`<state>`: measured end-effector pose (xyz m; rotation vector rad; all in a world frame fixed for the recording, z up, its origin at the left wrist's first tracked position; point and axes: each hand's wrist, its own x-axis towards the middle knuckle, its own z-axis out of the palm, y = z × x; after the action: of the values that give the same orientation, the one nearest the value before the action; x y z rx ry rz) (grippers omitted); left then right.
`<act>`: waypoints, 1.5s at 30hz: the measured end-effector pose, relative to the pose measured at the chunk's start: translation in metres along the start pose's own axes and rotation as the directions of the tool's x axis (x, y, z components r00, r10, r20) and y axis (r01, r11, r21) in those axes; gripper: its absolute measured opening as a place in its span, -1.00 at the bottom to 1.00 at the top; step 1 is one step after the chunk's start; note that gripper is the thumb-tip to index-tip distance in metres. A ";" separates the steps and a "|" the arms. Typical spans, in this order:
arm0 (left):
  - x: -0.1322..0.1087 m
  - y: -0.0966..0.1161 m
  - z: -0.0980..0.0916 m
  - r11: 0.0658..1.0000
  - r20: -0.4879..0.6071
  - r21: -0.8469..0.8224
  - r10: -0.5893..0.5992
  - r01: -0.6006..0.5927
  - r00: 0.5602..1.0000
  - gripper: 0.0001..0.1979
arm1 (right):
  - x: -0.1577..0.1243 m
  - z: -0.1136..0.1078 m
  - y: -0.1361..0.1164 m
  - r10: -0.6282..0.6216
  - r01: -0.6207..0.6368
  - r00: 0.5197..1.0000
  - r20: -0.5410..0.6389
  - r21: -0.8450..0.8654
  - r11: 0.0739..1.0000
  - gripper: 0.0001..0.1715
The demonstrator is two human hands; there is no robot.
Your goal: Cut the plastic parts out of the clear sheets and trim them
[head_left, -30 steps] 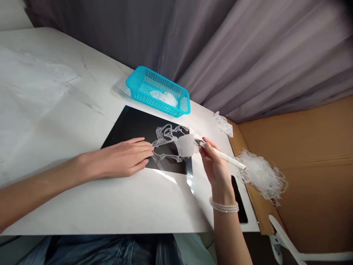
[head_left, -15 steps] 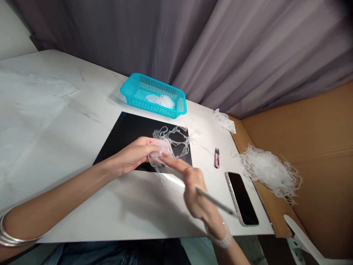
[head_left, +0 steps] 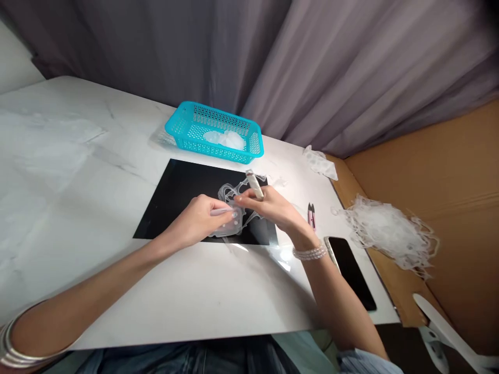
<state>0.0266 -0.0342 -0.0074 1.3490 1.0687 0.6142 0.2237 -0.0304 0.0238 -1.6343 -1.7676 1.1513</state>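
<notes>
My left hand (head_left: 197, 221) is closed, thumb and fingers pinching a clear, soft plastic-like piece (head_left: 228, 230) with small pale dots. It is over the black mat (head_left: 161, 200). My right hand (head_left: 273, 205) is closed around a slim, pale, pen-like tool (head_left: 254, 184), its visible end pointing up and away from me. The right fingertips meet at the upper edge of the clear piece; whether they pinch it too, I cannot tell. Thin, clear looping trimmings (head_left: 225, 192) spread around the piece and partly under the right hand.
A blue perforated basket (head_left: 214, 150) holding whitish translucent pieces stands behind the mat. To the right are small pink-handled snips (head_left: 311, 217), a phone (head_left: 353, 275), a crumpled clear piece (head_left: 322, 165) and a tangled heap of trimmings (head_left: 390, 234) by the cardboard (head_left: 448, 197).
My right hand has moved up and away from me, and the tool in it has swung from pointing back toward me to pointing away. The left hand still holds the clear piece, now lower.
</notes>
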 end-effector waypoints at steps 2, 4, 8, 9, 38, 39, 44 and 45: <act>0.000 -0.001 0.001 0.993 0.059 -0.107 -0.042 0.048 0.997 -0.77 | -0.005 0.000 0.005 -0.005 0.018 0.989 -0.146 0.085 0.996 -0.49; 0.001 -0.003 0.002 0.955 0.111 -0.263 -0.109 0.135 0.988 -0.74 | -0.013 0.000 0.007 -0.030 0.083 0.957 -0.290 0.170 0.982 -0.37; 0.002 -0.007 0.006 0.858 0.124 -0.461 -0.191 0.227 0.974 -0.70 | -0.032 0.007 0.006 -0.092 0.200 0.894 -0.439 0.205 0.958 -0.24; 0.002 -0.007 0.007 0.848 0.116 -0.478 -0.198 0.230 0.973 -0.71 | -0.036 0.011 0.005 -0.117 0.225 0.884 -0.452 0.192 0.955 -0.25; 0.002 -0.005 0.010 0.920 0.041 -0.381 -0.079 0.089 0.996 -0.78 | -0.037 0.003 0.011 -0.229 0.331 0.781 -0.581 0.074 0.941 -0.32; 0.002 -0.005 0.010 0.918 0.048 -0.386 -0.083 0.095 0.995 -0.78 | -0.035 0.002 0.011 -0.206 0.274 0.845 -0.494 0.067 0.960 -0.37; 0.002 -0.006 0.010 0.933 0.031 -0.355 -0.053 0.061 0.998 -0.77 | -0.031 0.007 0.010 -0.131 0.122 0.986 -0.105 -0.087 0.989 -0.69; 0.002 -0.006 0.010 0.935 0.029 -0.351 -0.045 0.052 0.999 -0.77 | -0.030 0.008 0.009 -0.132 0.124 0.986 -0.099 -0.092 0.988 -0.71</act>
<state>0.0351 -0.0383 -0.0145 1.0120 0.9213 0.7160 0.2280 -0.0625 0.0177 -1.5734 -1.8480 0.9272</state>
